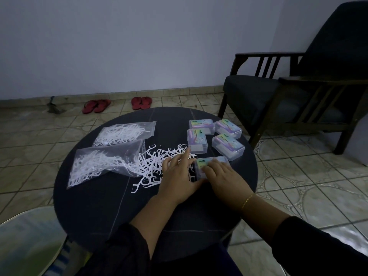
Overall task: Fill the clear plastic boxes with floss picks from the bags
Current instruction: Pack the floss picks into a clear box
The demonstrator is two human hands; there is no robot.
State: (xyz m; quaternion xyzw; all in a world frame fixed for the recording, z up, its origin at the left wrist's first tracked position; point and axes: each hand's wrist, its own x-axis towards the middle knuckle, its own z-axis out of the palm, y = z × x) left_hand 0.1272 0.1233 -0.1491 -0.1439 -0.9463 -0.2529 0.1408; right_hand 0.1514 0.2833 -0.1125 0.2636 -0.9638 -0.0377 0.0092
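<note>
Both hands on round dark table [95, 206]. Right hand [223, 176] rests on lid of nearest clear box [207, 163], fingers curled over it, holding it. Left hand [178, 176] beside that box, fingers straight, spread, tips on loose floss picks [155, 166]. 4 more boxes [216, 136] closed, grouped just beyond nearest box. 2 bags [111, 148] of picks left of nearest box, near one open toward loose picks.
</note>
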